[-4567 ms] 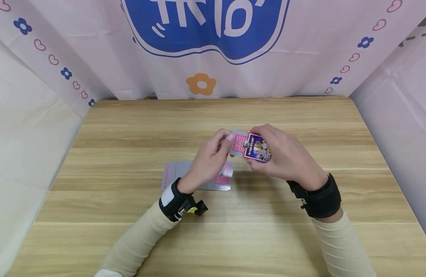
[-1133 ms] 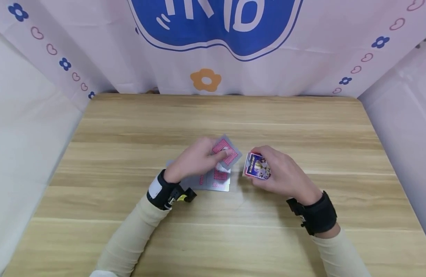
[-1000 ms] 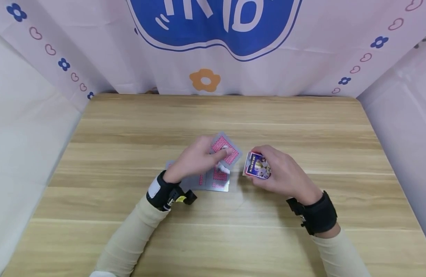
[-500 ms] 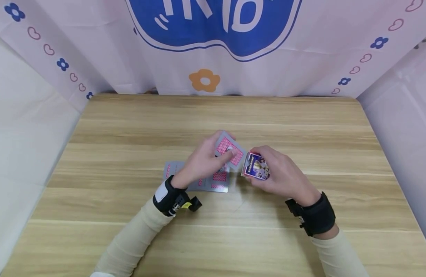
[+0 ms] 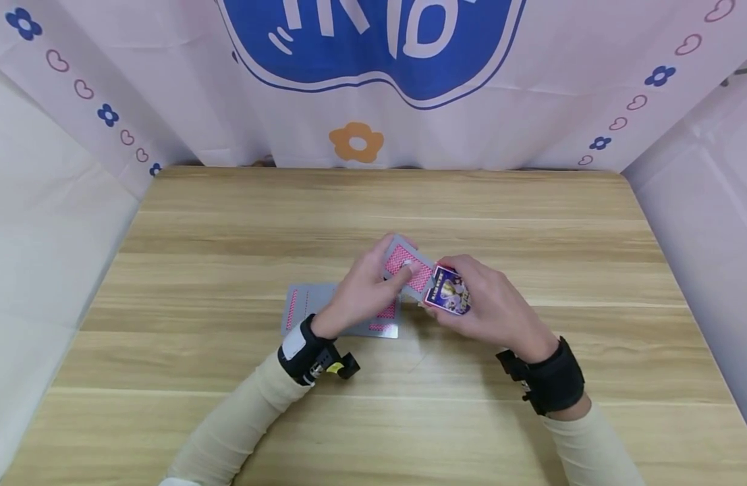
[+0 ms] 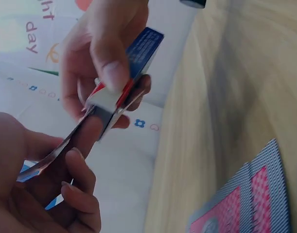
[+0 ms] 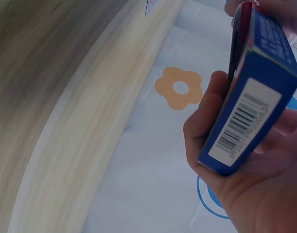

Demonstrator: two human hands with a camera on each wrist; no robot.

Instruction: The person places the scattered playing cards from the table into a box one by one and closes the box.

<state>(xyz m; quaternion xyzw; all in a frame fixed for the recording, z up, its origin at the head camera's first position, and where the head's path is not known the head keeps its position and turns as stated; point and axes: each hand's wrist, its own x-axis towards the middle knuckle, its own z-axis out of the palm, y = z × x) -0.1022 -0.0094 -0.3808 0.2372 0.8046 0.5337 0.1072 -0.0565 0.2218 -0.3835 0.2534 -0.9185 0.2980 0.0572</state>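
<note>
My left hand (image 5: pixel 362 290) pinches one or more playing cards (image 5: pixel 399 255) with red patterned backs, thumb on top. My right hand (image 5: pixel 501 307) grips a small blue card box (image 5: pixel 449 291) with a printed picture on its face. The cards' lower right edge meets the left end of the box; how far they go in cannot be told. In the left wrist view, a pale flap (image 6: pixel 105 98) shows at that end of the box, near the fingers. A barcode (image 7: pixel 245 125) marks the other end in the right wrist view. Below my left hand, more playing cards (image 5: pixel 297 307) lie face down, overlapping and partly hidden.
The wooden table (image 5: pixel 227 229) spreads out around both hands. A printed cloth (image 5: pixel 470 128) hangs along its back edge, with white sheets (image 5: pixel 57 202) at the sides. Black bands (image 5: pixel 558 378) with small cameras sit on both wrists.
About a second ago the cards in my left hand were apart from the box. The left hand has moved right, bringing them against its end. The right hand has barely shifted.
</note>
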